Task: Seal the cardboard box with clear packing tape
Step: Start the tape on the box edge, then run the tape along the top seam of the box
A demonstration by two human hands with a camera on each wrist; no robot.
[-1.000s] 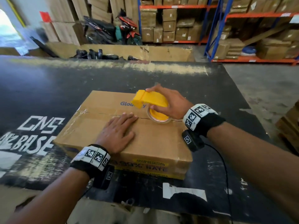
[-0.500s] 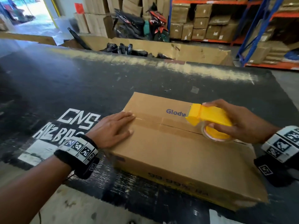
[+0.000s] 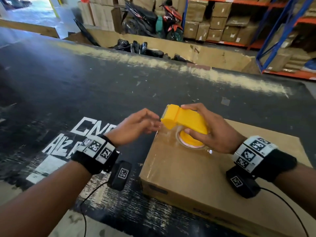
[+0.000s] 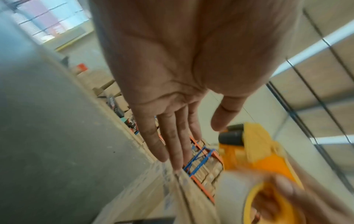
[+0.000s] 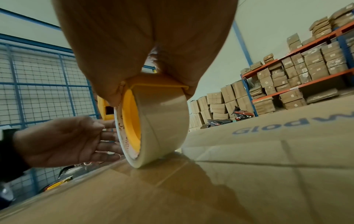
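A flat brown cardboard box (image 3: 196,173) lies on the black table (image 3: 85,86), with a glossy strip of clear tape along its top seam (image 5: 172,175). My right hand (image 3: 196,120) grips the yellow tape dispenser (image 3: 172,117). The tape roll (image 5: 162,128) stands on the box top near its left end. My left hand (image 3: 150,123) hovers just off the box's left edge, fingers straight and reaching to the dispenser's toothed front. In the left wrist view my left hand (image 4: 172,91) is flat, with the thumb apart, beside the dispenser (image 4: 249,145). Whether its fingertips touch tape is unclear.
White painted letters (image 3: 82,132) mark the table left of the box. Beyond the far edge stands a big cardboard bin (image 3: 213,55) with black items, then parked motorbikes (image 3: 153,19) and shelves (image 3: 222,23) of boxes. Thin cables (image 3: 83,211) hang from both wrist cameras.
My right hand has run the dispenser along the seam to the box's left end. My left hand has lifted off the box top and come up beside the dispenser's front.
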